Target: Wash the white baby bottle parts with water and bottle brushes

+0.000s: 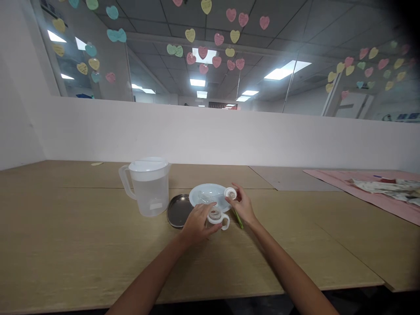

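Jar (215,216) | clasped within left grip (197,222) | right grip (243,206) pinching lid (230,193) beyond jar

At eleven o'clock I count one pitcher (150,194) and one tray (179,211); at twelve, one plate (210,189), one cup (216,221), one lid (230,193). At two, one pink cloth (392,207).

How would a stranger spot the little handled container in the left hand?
On the tan table, find the big translucent pitcher, then look right to the pale plate. In front of the plate, the left hand holds the small container. Its white loop handle points right; the pitcher's points left.
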Tool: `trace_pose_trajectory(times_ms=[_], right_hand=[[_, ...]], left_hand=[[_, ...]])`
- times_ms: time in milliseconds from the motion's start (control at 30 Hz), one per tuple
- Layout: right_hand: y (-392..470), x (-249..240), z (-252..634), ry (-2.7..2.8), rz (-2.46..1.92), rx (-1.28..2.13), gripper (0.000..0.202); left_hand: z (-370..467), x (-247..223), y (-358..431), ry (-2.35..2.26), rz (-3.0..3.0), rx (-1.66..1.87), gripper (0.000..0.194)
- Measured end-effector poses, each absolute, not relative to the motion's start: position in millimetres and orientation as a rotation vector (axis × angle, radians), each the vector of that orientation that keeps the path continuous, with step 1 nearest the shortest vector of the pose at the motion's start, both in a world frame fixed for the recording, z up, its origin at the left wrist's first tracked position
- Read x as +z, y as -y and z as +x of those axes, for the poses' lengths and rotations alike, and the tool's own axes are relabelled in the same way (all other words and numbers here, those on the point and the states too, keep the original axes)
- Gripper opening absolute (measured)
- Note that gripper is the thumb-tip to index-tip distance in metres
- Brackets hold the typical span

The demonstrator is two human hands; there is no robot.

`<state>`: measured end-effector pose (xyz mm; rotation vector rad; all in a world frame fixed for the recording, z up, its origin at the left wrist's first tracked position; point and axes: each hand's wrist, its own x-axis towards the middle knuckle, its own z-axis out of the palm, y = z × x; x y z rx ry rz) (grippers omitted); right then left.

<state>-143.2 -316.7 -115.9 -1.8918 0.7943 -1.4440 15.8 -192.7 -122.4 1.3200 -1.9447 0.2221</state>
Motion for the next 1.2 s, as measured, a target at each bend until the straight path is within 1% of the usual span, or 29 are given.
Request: trace_pose_trajectory(times_ms=[100,167,300,500,700,800,900,967,1067,1133,1200], right_hand=[[314.8,-115.2,-142.5,-0.700,-1.870,-1.467,0.038],[312.3,-113.8,-142.8,-0.695,-1.852,-1.500,0.033],[310.1,-112.4,-143.6,-0.729,-1.791,-1.560,0.035],[317.9,-115.0,-142.4,-0.685,-1.630,-1.469,0.032],[320.5,-110.4,-145.3,-0.748,-1.480,-1.438,0.044],[314.9,-106.7,-147.1,-0.884,-1.651,-1.359,0.050],[307.5,-105.1,-147.8,-1.150,-2.011,-1.327,0.049],[303.7,-105.4,-147.5,-1.277,-2.146,-1.319,0.048],[302.1,-106.5,-146.9,-1.302,-2.130,-1.318,0.047],[304.2,-107.1,-146.8,-1.257,-2.010,-1.351,0.044],[308.2,-107.6,-146.7,-1.170,-1.819,-1.386,0.040]], left_hand=[[15.4,-122.3,192.8,1.945,1.333,0.219,0.055],[15.1,-122.1,193.0,1.948,1.339,0.214,0.055],[15.0,-122.6,193.6,1.950,1.342,0.198,0.053],[15.1,-123.0,193.6,1.946,1.331,0.172,0.052],[14.9,-122.5,193.0,1.941,1.330,0.162,0.052],[15.6,-123.8,193.5,1.938,1.328,0.163,0.052],[16.2,-124.8,194.3,1.942,1.321,0.164,0.051],[16.2,-124.6,194.6,1.946,1.320,0.165,0.051],[15.7,-123.6,194.2,1.946,1.330,0.163,0.052],[15.3,-123.0,193.5,1.948,1.335,0.160,0.052],[15.2,-123.0,192.9,1.937,1.347,0.150,0.057]])
